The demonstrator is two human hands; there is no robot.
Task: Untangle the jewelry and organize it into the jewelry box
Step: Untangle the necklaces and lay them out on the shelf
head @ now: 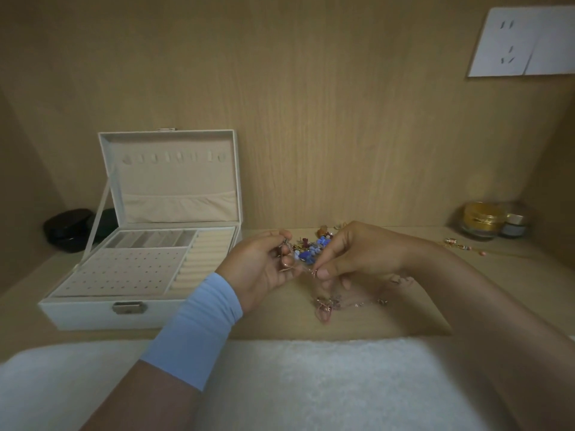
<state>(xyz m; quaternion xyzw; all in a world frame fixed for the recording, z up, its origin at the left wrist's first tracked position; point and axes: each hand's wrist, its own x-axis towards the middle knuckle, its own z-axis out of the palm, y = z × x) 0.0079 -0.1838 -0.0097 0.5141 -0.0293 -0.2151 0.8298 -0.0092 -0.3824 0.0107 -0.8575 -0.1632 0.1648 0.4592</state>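
We held a thin chain [303, 269] pinched between our left hand [264, 265] and right hand [351, 256] above the table [404, 312], its tangled end [326, 304] resting there, right of the open jewelry box [140, 269].

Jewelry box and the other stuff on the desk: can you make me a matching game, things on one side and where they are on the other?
Things:
1. jewelry box
2. gold jar
3. bead pile
4. thin chain

Places:
A. far right, by the back wall
B. held between both hands
C. on the left, lid open
D. on the desk behind the hands

Pairs: 1-C, 2-A, 3-D, 4-B. The left hand and the right hand each pinch the chain.
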